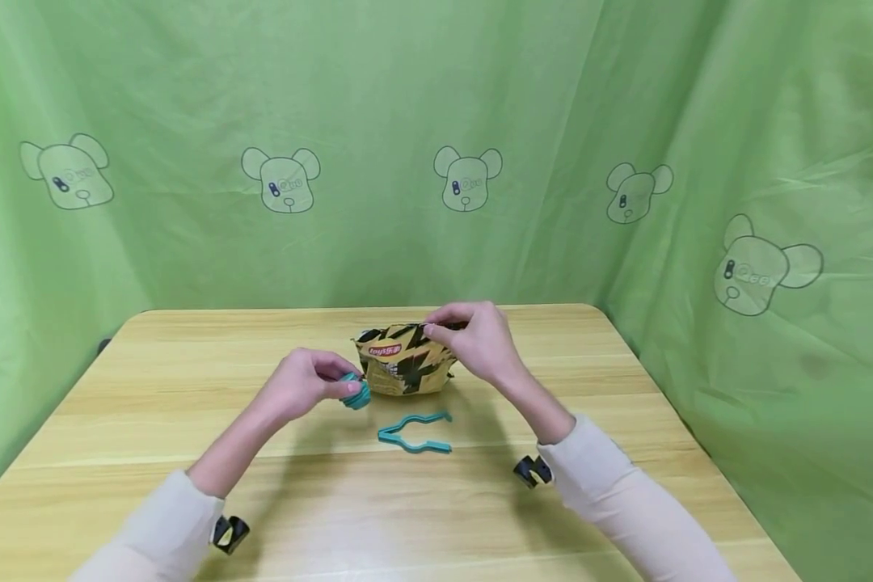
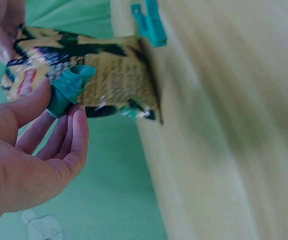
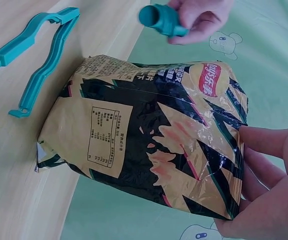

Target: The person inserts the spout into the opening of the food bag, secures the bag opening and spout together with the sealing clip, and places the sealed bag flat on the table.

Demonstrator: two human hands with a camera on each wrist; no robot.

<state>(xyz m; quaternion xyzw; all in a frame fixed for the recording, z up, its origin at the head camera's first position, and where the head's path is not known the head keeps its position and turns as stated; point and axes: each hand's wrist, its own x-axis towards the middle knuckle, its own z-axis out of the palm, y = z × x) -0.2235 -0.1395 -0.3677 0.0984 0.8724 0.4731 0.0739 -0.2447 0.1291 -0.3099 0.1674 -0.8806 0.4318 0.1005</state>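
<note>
My left hand (image 1: 304, 383) pinches a small teal ribbed spout piece (image 1: 357, 396) between thumb and fingers. In the left wrist view the spout (image 2: 70, 89) has a round, flared opening. Beside it stands a gold and black chip bag (image 1: 407, 368) with a red logo. My right hand (image 1: 482, 339) holds the bag's upper edge between thumb and fingers, as the right wrist view also shows. A teal hinged bag clip (image 1: 389, 436) lies on the table in front of the bag, its two arms spread apart. The left hand's spout is close to the bag's left side.
The wooden table (image 1: 320, 517) has rounded far corners. Green curtains (image 1: 378, 242) printed with bear heads hang behind it and along both sides. Small black devices (image 1: 230, 534) sit at both wrists.
</note>
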